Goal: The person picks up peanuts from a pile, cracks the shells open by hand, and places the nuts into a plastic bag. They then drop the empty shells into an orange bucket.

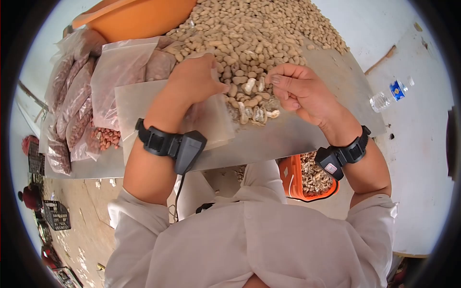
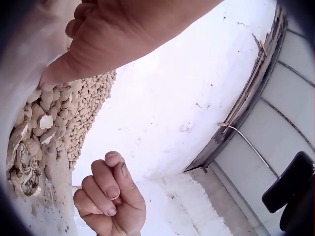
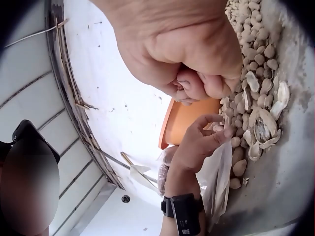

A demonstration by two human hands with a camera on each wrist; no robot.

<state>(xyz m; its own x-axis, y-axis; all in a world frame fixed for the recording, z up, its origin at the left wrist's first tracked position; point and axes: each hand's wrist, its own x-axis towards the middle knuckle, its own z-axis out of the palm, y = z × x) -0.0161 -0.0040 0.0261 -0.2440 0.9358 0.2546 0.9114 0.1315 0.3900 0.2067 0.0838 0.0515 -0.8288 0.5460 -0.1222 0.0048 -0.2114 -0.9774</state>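
Note:
My left hand is at the near left side of the peanut pile, its thumb pointing right. In the right wrist view, thumb and forefinger of the left hand stand apart, right at the nuts. My right hand hovers at the pile's right side, fingers curled in and thumb by the forefinger. Nothing shows in the grasp of the right hand in the left wrist view. Between the hands lie split, pale empty shells on the metal tabletop.
Clear bags of shelled red peanuts lie at the left, with a flat plastic bag beneath the left forearm. An orange basin stands behind. Below the table edge is an orange bucket of shells. A water bottle appears at the right.

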